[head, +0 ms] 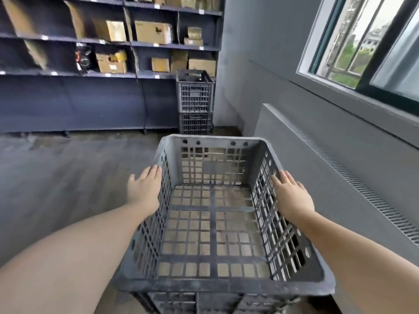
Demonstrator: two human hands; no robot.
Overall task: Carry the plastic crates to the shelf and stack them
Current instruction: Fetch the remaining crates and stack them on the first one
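Two flat hands, left hand (144,189) and right hand (292,196), against unlabelled crate (213,285)

Crate (217,223) bottom cut off by frame edge.

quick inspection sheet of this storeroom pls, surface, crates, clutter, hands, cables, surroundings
surface: grey floor, worn patches
job's things: empty crate carried; two crates stacked by the shelf
clutter: boxes on the shelf
grip: left hand and right hand flat on the crate's sides, fingers straight
cables: nothing seen
surroundings: window on the right, grey vented ledge under it
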